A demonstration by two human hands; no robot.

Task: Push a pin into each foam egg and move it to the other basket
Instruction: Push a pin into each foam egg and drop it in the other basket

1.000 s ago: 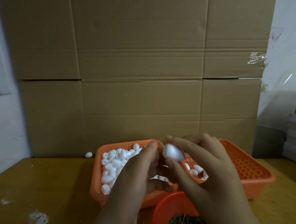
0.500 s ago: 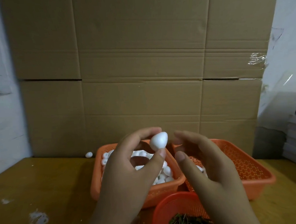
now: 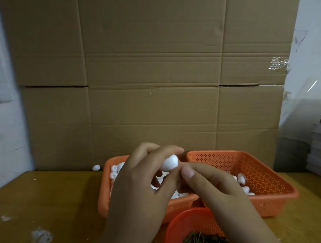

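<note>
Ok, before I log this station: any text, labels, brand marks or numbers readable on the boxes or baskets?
None readable.
Cardboard boxes: plain brown, no print; only clear tape at the right edge.
Left basket, right basket and round pin basket: bare orange plastic.
Foam egg in the left hand: unmarked white.

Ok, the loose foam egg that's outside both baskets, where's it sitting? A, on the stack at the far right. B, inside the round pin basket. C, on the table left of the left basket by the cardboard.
C: the stray foam egg lies on the table, left of the left basket, against the cardboard.
</note>
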